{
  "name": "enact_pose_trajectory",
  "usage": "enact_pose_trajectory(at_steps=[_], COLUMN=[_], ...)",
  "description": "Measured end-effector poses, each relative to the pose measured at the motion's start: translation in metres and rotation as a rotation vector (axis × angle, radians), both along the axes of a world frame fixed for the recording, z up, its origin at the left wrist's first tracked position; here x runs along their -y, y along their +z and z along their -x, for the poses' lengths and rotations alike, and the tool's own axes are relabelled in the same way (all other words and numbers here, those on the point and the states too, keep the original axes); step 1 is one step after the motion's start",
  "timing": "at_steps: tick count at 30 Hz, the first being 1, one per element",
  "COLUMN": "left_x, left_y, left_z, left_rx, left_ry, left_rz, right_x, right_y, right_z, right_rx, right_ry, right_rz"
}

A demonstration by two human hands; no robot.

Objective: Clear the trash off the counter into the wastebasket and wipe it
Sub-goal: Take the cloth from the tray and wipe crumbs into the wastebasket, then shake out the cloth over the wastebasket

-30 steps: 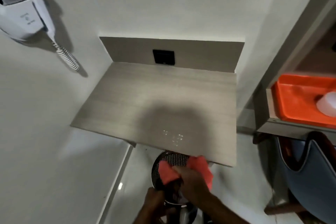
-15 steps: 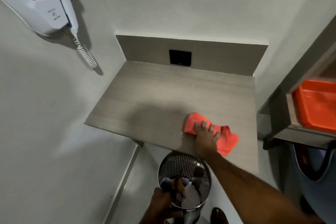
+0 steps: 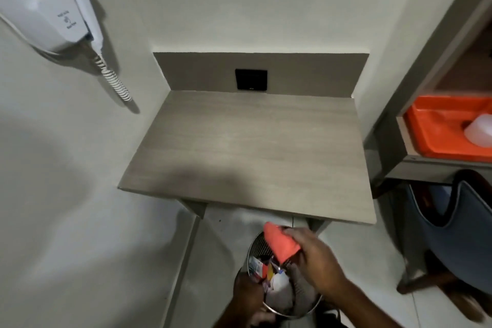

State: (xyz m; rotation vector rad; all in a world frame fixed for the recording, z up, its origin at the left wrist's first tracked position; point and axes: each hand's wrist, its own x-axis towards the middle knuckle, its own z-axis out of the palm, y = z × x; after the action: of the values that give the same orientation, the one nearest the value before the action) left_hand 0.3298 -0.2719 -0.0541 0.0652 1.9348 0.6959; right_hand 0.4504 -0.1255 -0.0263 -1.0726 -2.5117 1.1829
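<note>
A: Risks first, going left to right?

B: Left hand (image 3: 247,291) is closed on the near-left rim of the mesh wastebasket (image 3: 269,246), which stands below the counter's front edge and is already full of wrappers. If that grip slips or tilts, the basket could tip and spill the trash onto the floor. Right hand (image 3: 314,261) is pinched shut on a bunched orange cloth (image 3: 281,243), held over the basket mouth. Loosen that pinch and the cloth would likely drop in with the rubbish.

A: And the surface, the room?

B: Wall-mounted hair dryer (image 3: 50,5) with coiled cord at upper left. Wood-grain counter (image 3: 253,146) in the middle, bare, with a black socket (image 3: 251,79) on its backsplash. Orange tray (image 3: 439,128) on a shelf at right, a blue chair (image 3: 458,237) beneath
</note>
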Motion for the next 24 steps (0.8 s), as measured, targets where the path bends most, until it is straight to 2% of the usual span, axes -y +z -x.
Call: enact_pose_trajectory(at_steps=[2, 4, 6, 9, 12, 17, 24], left_x=[-0.01, -0.015, -0.017, -0.023, -0.027, -0.029, -0.049], left_y=[0.003, -0.004, -0.015, -0.048, -0.099, -0.218, -0.362], left_z=[-0.004, -0.014, -0.023, -0.042, -0.062, -0.089, -0.088], left_rx=[0.072, 0.13, 0.237, 0.278, 0.269, 0.247, 0.293], left_ry=[-0.006, 0.079, 0.115, 0.148, 0.209, 0.225, 0.224], left_rz=[0.023, 0.037, 0.008, 0.004, 0.054, 0.092, 0.168], right_x=[-0.016, -0.022, -0.021, -0.013, 0.0, 0.015, 0.004], right_y=[0.011, 0.01, -0.004, -0.047, -0.109, -0.217, -0.338], right_z=[-0.016, -0.037, -0.056, -0.081, -0.099, -0.114, -0.12], right_rx=[-0.013, -0.016, -0.001, 0.016, 0.079, 0.196, 0.264], right_ry=[-0.118, -0.204, -0.269, -0.31, -0.336, -0.281, -0.195], right_rz=[-0.045, -0.063, -0.053, -0.009, 0.079, 0.19, 0.231])
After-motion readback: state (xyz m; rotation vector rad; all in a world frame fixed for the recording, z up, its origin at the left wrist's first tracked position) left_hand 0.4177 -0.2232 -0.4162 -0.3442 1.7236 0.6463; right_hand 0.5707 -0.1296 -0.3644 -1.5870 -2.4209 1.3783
